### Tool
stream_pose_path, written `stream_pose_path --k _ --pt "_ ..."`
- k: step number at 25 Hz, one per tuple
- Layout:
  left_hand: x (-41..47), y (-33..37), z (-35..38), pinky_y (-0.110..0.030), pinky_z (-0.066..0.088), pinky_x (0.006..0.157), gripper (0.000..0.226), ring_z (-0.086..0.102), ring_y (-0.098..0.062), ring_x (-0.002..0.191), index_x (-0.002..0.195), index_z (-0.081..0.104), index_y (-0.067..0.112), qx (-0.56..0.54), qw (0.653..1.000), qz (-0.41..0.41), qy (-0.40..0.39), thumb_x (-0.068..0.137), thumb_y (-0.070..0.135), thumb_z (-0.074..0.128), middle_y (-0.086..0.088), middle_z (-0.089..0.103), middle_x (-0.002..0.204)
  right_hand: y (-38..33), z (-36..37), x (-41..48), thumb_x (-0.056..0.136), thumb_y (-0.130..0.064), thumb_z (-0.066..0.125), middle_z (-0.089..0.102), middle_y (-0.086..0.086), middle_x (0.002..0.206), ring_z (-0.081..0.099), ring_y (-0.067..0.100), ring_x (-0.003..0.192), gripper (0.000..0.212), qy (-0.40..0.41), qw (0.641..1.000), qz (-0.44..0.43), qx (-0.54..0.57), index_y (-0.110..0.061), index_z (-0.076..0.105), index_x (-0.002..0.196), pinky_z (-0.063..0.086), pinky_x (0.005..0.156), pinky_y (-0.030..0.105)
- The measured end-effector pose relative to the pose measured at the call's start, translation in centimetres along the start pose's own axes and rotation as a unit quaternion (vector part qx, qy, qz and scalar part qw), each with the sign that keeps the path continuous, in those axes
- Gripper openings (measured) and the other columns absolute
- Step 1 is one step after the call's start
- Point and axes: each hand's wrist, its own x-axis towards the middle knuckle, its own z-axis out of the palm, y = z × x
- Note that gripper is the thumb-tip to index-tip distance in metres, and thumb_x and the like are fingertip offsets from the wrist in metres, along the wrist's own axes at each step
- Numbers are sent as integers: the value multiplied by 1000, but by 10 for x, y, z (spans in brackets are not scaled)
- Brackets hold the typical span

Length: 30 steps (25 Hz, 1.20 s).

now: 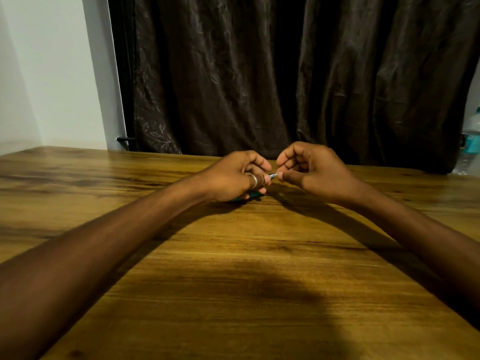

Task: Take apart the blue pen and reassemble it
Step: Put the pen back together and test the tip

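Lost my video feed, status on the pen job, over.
Left hand shut on the blue pen, low over the table. Right hand pinching its metal tip. Nothing in the way.

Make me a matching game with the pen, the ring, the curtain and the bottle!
Things:
1. blue pen
2. ring
3. curtain
4. plastic bottle

Places:
A. at the far right edge
B. hanging behind the wooden table
C. on a finger of the left hand
D. pinched between both hands; right hand at its tip

Pairs: 1-D, 2-C, 3-B, 4-A
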Motion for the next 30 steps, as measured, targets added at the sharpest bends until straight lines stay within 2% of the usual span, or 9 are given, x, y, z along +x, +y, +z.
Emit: stream_pose_path --k 5,11,16,19,21,24,27,30 --pt "0 0 0 -15 48 48 28 71 -12 85 125 54 6 23 1000 7 0 97 2 58 -1 70 93 0 1 1 82 -2 77 73 0 84 73 9 81 34 -4 1000 -1 -19 -33 64 89 61 76 29" --pt "1 -2 1 -7 45 48 32 67 -4 69 126 51 -3 8 1000 15 -1 95 -4 60 -1 67 84 -2 0 -1 83 -1 77 74 3 80 75 11 78 33 -15 1000 0 -12 -30 64 92 59 71 26" --pt "0 -2 -1 -14 55 68 36 68 -15 79 128 50 -5 7 1000 18 -10 94 -7 60 -11 69 95 -2 1 -1 81 -3 79 76 -2 75 75 5 76 30 -13 1000 2 -8 -27 65 93 58 70 19" --pt "-2 0 -2 -12 55 65 36 67 -15 80 128 50 -4 8 1000 17 -8 94 -6 60 -17 68 101 -1 2 -2 81 -3 80 77 -6 76 74 2 75 29 -9 1000 1 0 -24 65 94 57 69 16" --pt "-2 1 -2 -11 53 61 35 68 -15 80 128 51 -2 12 1000 14 -7 94 -5 61 -16 69 100 -2 1 -2 81 -4 80 78 -10 80 75 3 76 29 -3 1000 1 1 -25 65 95 56 69 16" --pt "0 1 -3 -11 53 63 34 68 -13 79 126 53 0 32 999 1 -8 94 -4 62 -12 71 95 -2 2 -1 80 -6 81 77 -13 76 73 -1 75 33 -17 1000 21 -13 -30 63 95 52 64 12" --pt "4 -2 -8 -13 54 62 31 69 -11 76 122 56 4 47 998 -24 28 93 -3 64 -4 72 87 0 6 -4 79 -13 82 77 -9 73 71 -3 70 29 -30 996 57 -68 -28 63 95 52 63 14" --pt "7 -10 -14 -26 59 76 29 72 -13 80 119 59 8 72 993 -50 78 91 5 68 -3 75 87 -1 13 -8 83 -29 80 75 -5 71 68 2 63 13 -58 993 64 -83 -21 72 88 52 56 20"
